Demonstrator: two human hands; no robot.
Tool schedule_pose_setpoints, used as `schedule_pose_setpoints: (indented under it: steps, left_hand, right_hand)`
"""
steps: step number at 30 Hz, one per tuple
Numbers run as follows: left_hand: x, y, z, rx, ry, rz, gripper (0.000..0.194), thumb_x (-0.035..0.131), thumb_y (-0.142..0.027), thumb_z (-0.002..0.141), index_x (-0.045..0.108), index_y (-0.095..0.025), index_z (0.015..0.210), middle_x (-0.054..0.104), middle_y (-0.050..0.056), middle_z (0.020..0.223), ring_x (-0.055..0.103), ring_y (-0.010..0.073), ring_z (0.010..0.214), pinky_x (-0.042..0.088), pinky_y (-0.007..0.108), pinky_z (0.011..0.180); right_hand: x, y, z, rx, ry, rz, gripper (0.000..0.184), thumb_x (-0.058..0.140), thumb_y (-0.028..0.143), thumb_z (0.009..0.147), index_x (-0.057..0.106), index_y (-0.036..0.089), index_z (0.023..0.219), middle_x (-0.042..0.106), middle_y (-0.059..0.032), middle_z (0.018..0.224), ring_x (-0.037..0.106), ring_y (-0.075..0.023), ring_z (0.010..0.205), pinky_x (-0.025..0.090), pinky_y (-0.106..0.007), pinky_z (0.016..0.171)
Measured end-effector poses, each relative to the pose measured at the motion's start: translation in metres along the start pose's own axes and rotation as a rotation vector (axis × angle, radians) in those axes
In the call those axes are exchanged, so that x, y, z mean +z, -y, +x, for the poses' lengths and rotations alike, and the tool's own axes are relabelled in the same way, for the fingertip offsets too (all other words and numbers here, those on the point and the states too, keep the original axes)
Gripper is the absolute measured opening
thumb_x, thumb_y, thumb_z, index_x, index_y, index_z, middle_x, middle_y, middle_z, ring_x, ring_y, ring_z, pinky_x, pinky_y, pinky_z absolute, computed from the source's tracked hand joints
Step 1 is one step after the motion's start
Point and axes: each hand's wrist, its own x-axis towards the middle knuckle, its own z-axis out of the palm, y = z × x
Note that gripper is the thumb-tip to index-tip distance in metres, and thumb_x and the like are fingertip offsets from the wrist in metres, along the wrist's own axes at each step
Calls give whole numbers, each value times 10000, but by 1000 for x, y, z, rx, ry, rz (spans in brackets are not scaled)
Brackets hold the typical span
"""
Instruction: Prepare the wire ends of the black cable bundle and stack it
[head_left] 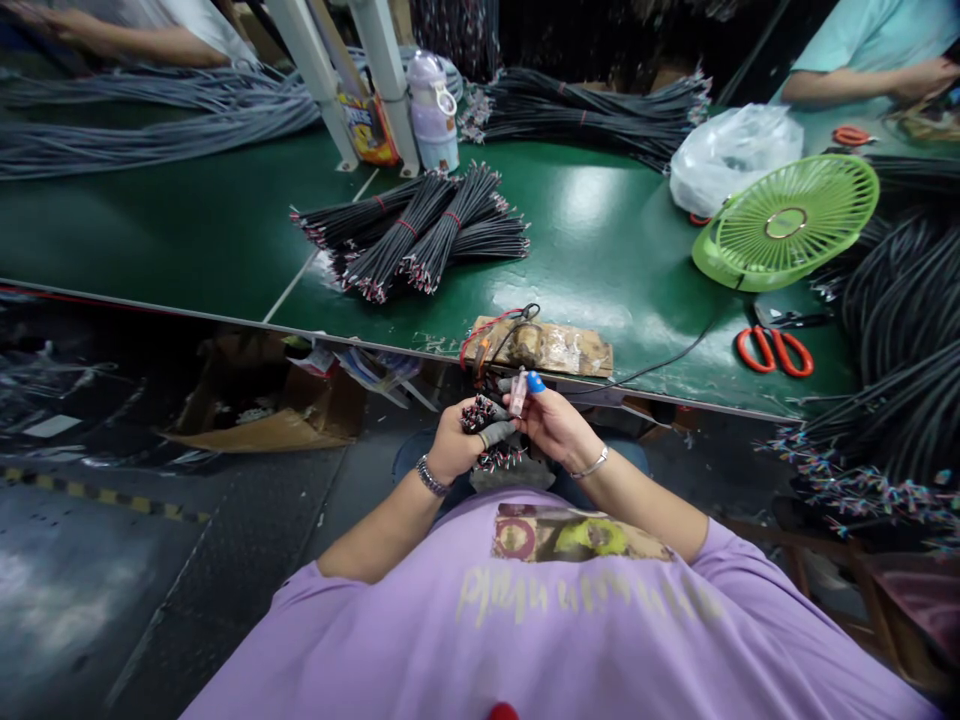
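Observation:
My left hand (459,440) is closed around a bundle of short black cables (487,412), held just off the table's front edge. The bundle's stripped ends show red, white and black wire tips, and a grey cover sits on the thumb. My right hand (551,420) meets the bundle from the right, its fingers pinched together. A blue cover is on one finger, and a pale pinkish wrapped piece (518,393) shows beside it; whether that is a covered finger or a separate item is unclear. Just beyond the hands lies a worn wooden block (562,345) with red and black leads (491,325).
Tied black cable bundles (420,230) lie on the green table (600,220). At right are a green fan (787,220), red-handled scissors (774,352), a plastic bag (735,155) and a large cable heap (900,330). A bottle (433,115) stands behind. Two co-workers sit across.

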Motion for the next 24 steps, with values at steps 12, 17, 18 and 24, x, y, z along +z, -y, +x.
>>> schedule_pose_setpoints:
  steps: [12,17,18,24]
  left_hand:
    - [-3,0,-7,-25,28,76,260,798,-303,591,628,-128,681,622,-7,617,550,105,556,462,222,552]
    - [-3,7,-5,-88,76,113,281,765,-351,627,609,-118,641,598,-8,577,520,103,534,427,219,520]
    - [-3,8,-5,-98,87,107,274,751,-355,641,624,-115,672,618,6,612,539,115,562,442,230,544]
    - [-5,11,-2,-74,102,186,203,711,-241,655,644,-113,798,655,34,757,577,139,677,472,248,643]
  right_hand:
    - [-13,-6,-19,193,78,121,433,415,529,901,584,160,748,691,-62,799,575,-93,573,497,-204,533]
    - [-18,-9,-27,206,56,108,308,431,390,927,620,158,856,707,-60,833,574,-88,581,498,-193,546]
    - [-20,-11,-28,195,45,107,266,452,364,918,615,165,852,710,-56,835,573,-88,578,496,-194,542]
    - [-24,-18,-34,137,87,-1,153,642,305,783,580,173,829,701,-35,760,530,-81,510,481,-215,510]
